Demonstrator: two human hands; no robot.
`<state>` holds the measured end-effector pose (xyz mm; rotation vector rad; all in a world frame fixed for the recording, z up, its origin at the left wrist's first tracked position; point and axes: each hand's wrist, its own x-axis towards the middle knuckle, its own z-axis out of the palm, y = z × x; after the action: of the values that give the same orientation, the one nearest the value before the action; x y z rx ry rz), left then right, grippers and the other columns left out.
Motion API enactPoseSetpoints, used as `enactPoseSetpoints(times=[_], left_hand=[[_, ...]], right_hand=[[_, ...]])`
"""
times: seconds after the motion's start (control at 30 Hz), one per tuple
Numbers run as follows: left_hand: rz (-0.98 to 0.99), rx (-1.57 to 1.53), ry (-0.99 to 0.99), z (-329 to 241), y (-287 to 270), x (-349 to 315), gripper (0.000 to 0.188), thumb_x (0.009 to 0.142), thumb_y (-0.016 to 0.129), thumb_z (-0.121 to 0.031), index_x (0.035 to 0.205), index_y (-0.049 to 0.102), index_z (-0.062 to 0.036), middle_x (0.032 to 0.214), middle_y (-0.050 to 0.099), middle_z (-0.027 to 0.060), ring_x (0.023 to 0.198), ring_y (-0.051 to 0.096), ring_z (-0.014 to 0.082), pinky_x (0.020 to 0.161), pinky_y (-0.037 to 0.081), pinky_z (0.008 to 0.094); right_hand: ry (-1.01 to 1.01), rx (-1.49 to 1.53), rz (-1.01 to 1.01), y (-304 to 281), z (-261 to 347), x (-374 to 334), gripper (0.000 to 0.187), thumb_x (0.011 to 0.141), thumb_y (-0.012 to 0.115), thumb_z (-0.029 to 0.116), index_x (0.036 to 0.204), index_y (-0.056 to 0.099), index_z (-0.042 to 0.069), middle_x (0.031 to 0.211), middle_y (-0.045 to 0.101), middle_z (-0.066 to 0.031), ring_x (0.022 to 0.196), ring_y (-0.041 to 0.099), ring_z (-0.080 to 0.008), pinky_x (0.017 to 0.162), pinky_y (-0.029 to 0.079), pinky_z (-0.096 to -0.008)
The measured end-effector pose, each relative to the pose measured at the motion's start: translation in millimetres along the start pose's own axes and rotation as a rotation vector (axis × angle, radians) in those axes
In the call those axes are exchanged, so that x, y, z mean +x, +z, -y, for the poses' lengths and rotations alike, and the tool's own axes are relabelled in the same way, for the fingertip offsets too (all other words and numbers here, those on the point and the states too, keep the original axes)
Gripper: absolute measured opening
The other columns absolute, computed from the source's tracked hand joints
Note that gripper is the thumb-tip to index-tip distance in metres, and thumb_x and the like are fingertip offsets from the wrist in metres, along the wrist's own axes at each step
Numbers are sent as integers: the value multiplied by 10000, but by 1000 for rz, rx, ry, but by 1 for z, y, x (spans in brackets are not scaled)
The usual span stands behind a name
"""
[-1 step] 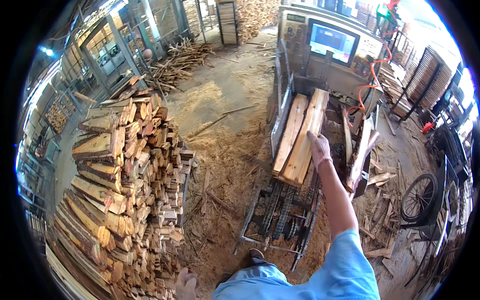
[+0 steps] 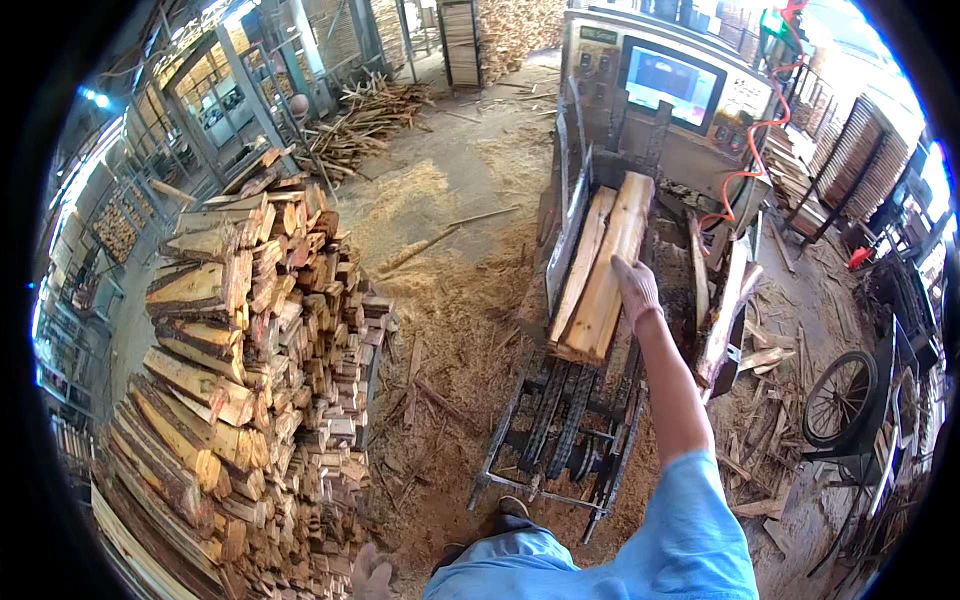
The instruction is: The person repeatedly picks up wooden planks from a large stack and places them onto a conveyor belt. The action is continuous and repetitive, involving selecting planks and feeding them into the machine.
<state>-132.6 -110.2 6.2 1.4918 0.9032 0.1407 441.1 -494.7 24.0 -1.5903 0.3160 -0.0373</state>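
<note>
My right hand (image 2: 637,289) is closed on the right edge of a sawn wooden board (image 2: 616,255), its arm stretched out ahead of me. The board lies lengthwise on the chain feed bed (image 2: 572,415) of a machine. Close against its left side, and partly covered by it, is a second wooden board (image 2: 583,258). A metal side guide (image 2: 568,245) runs left of both. Low in the picture, beside the wood stack, my left hand (image 2: 371,574) shows only in part, slightly blurred. Its fingers look apart and nothing shows in them.
A tall stack of split boards (image 2: 250,390) stands on the left. Ahead is the machine's cabinet with a lit screen (image 2: 668,85) and a coiled orange hose (image 2: 750,170). Bark-edged slabs (image 2: 722,315) lie right of the bed. Farther right stands a spoked-wheel cart (image 2: 840,398).
The held board has shifted left against the second board and now covers more of it. My right hand moved with it. The view has tilted slightly.
</note>
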Motion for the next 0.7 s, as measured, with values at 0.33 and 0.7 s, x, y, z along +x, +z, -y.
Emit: enactPoseSetpoints(times=[0.33, 0.7], left_hand=[[-313, -287, -376, 62, -37, -80, 679, 957, 708, -302, 1510, 450, -4, 1169, 704, 157, 1027, 671, 300, 876, 570, 354], [-423, -363, 89, 4, -55, -76, 432, 1023, 634, -203, 1411, 571, -22, 1308, 657, 103, 1133, 657, 199, 986, 531, 304]], right_hand=[[-50, -836, -17, 54, -41, 83, 566, 886, 693, 465, 1174, 715, -22, 1173, 712, -287, 1134, 694, -411, 928, 560, -501], [-570, -527, 171, 76, -29, -165, 586, 954, 699, 200, 1452, 494, -31, 1467, 545, -205, 1269, 574, -384, 1071, 479, -485]])
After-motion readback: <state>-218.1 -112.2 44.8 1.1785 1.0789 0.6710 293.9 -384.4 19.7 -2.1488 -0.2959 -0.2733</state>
